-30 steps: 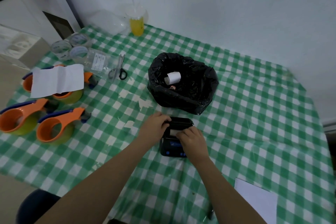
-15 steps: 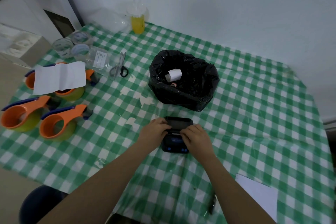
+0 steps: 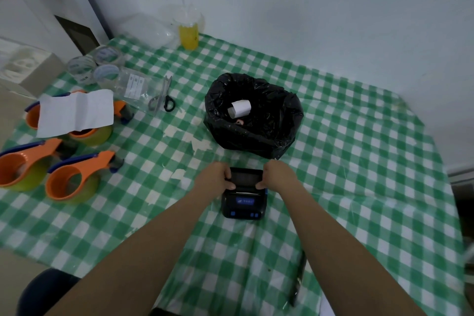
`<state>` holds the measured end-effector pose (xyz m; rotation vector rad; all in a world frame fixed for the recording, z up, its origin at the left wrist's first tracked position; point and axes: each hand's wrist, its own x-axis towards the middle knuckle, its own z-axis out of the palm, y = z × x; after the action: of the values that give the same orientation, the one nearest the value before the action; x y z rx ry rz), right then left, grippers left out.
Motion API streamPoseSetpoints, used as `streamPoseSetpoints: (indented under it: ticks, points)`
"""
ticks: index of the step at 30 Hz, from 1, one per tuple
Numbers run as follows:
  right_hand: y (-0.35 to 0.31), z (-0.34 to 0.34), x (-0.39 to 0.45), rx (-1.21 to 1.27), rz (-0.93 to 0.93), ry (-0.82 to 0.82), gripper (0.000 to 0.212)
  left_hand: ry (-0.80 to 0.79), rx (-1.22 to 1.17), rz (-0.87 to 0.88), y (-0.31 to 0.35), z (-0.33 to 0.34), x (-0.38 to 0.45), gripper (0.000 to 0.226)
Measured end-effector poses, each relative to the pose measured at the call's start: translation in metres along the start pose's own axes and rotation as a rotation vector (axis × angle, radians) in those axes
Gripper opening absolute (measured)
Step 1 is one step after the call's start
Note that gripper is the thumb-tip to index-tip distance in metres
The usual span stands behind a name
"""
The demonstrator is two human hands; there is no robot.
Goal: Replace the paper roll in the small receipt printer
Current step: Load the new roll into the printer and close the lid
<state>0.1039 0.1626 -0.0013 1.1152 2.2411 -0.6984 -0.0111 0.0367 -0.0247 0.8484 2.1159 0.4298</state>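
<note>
Both hands have shifted outward since a moment ago, from the middle of the printer's top to its two side edges. Left hand [image 3: 216, 178] and right hand [image 3: 275, 176] now pinch the black lid [image 3: 246, 176] at the rear of the small receipt printer [image 3: 244, 195], fingers curled on its corners, thumbs toward the paper slot. A thin white strip shows at the slot, so the new roll seems seated. Closing well calls for even pressure on both corners at once, with the paper's free end left poking out rather than trapped. Forearms reach straight in from the near edge of the checked tablecloth [image 3: 359, 161], wrists level, elbows apart. Just behind, a black bin bag [image 3: 279, 126] holds a paper roll [image 3: 240, 108], probably the old one.
</note>
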Motion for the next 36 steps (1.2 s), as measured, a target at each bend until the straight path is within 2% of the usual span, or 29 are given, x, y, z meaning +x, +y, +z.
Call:
streamPoseSetpoints:
  ticks: [4, 10, 16, 24, 27, 31, 33, 36]
  points:
    - [-0.016, -0.006, -0.001, -0.186, 0.041, -0.021, 0.050, -0.039, 0.160, -0.058, 0.008, -0.003, 0.004, 0.025]
    - [-0.020, -0.001, -0.001, -0.233, 0.000, 0.026, 0.041, -0.043, 0.475, -0.038, 0.023, 0.001, 0.009, 0.031]
    - [-0.015, 0.004, 0.003, -0.190, 0.030, 0.024, 0.038, -0.041, 0.529, -0.032, 0.020, 0.006, 0.011, 0.032]
    - [-0.025, -0.001, 0.006, -0.295, -0.021, 0.006, 0.032, -0.031, 0.543, -0.066, 0.025, 0.008, 0.007, 0.031]
    - [-0.016, 0.005, -0.004, -0.177, -0.036, 0.063, 0.030, -0.044, 0.394, -0.058, 0.018, 0.005, 0.004, 0.033]
    - [0.013, 0.044, -0.024, 0.309, -0.012, 0.295, 0.010, 0.122, 0.016, 0.072, -0.009, 0.020, -0.011, 0.023]
    - [0.023, 0.064, -0.035, 0.489, -0.032, 0.401, 0.014, 0.192, -0.131, 0.111, -0.020, 0.031, -0.024, 0.025]
    - [0.027, 0.086, -0.049, 0.609, -0.094, 0.455, 0.025, 0.180, -0.216, 0.128, -0.029, 0.044, -0.040, 0.044]
